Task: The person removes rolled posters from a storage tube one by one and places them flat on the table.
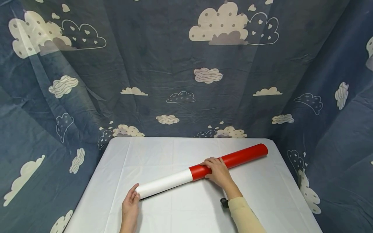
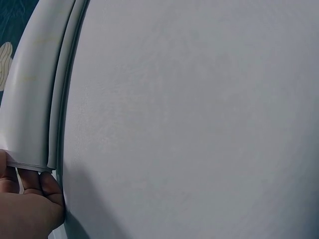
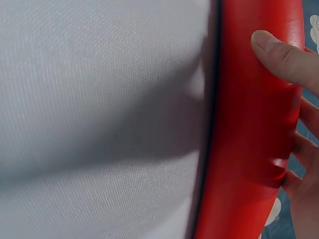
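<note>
A long roll [image 1: 164, 183] lies slantwise on the white-covered table, white at its left part and glossy red [image 1: 247, 154] at its right. Layered edges of the white part [image 2: 35, 89] show in the left wrist view. At the white end, my left hand [image 1: 130, 207] holds the rim between thumb and fingers; some fingertips are hidden by the roll. My right hand [image 1: 218, 171] grips the red part near where the two colours meet. In the right wrist view its thumb [image 3: 284, 55] lies on the red surface, which is dented near the fingers on the other side.
The table [image 1: 186, 213] is covered in a white cloth. Dark blue curtains [image 1: 163, 58] printed with clouds hang behind it and at both sides. A small black device [image 1: 224, 203] sits at the right wrist, beside a pale yellow sleeve [image 1: 246, 215].
</note>
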A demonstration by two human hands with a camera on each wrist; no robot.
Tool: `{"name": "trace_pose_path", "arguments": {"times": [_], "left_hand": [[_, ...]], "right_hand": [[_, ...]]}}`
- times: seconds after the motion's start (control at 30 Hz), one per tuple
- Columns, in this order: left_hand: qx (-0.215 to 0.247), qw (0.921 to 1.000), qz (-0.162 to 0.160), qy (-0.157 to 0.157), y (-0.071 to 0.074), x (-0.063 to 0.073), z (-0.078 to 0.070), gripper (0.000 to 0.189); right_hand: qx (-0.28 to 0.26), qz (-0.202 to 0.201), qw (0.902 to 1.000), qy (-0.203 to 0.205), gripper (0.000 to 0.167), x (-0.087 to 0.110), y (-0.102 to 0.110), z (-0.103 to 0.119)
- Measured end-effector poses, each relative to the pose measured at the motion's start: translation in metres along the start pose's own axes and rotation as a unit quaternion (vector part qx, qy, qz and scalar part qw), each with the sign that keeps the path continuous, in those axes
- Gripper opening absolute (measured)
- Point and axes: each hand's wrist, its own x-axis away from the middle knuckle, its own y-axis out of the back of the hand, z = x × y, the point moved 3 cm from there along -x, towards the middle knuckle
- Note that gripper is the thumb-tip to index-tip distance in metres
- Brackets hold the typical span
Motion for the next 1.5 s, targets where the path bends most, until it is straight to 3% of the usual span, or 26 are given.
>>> {"name": "trace_pose_path", "arguments": {"times": [0.73, 1.23, 1.5], "left_hand": [[-0.013, 0.9985, -0.051, -0.013, 0.012, -0.003, -0.002, 0.048], [0.007, 0.9971, -0.074, -0.014, 0.024, -0.004, -0.002, 0.049], [0.021, 0.9974, -0.069, -0.003, 0.027, -0.005, -0.002, 0.050]], "right_hand": [[0.004, -0.003, 1.0000, 0.004, 0.055, -0.001, 0.001, -0.001], [0.004, -0.007, 1.0000, 0.001, 0.057, -0.002, 0.002, -0.002], [0.003, 0.002, 1.0000, -0.009, 0.057, -0.003, 0.001, -0.003]]}}
